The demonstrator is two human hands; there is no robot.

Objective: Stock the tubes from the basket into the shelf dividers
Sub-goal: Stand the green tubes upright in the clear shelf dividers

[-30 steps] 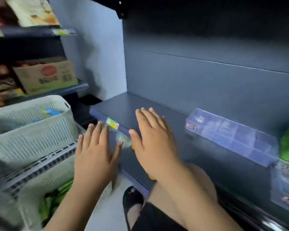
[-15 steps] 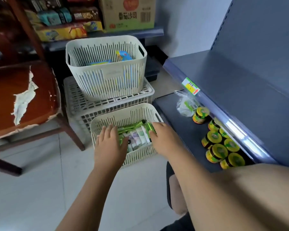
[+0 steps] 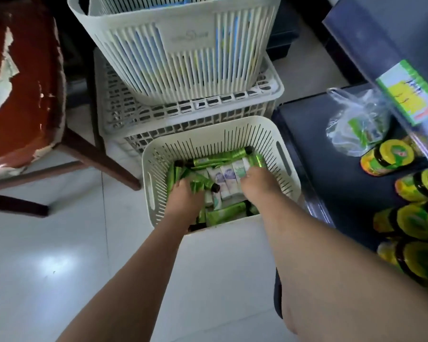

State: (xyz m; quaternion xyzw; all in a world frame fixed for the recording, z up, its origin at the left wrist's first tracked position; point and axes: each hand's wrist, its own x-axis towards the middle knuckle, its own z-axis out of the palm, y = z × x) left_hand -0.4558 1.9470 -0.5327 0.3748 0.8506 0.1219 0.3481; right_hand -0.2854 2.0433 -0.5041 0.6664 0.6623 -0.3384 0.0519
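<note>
A cream slatted basket [image 3: 285, 169] stands on the floor and holds several green tubes [image 3: 220, 213] and white tubes [image 3: 226, 178]. Both hands are down inside it. My left hand [image 3: 187, 197] curls its fingers over green tubes at the left side. My right hand [image 3: 257, 183] reaches into the right side with its fingertips buried among the white tubes, so its grip is hidden. The shelf dividers are out of view.
A larger cream basket [image 3: 183, 58] sits on a white crate [image 3: 188, 112] behind. A worn red chair [image 3: 23, 95] stands at left. The low dark shelf [image 3: 319, 144] at right carries yellow-lidded jars [image 3: 385, 160] and a plastic bag [image 3: 356, 124]. Pale floor tiles [image 3: 60, 243] spread in front.
The view swung from the dark shelf down to the floor basket. Both hands went from the shelf edge to the basket rim and now are inside among the tubes.
</note>
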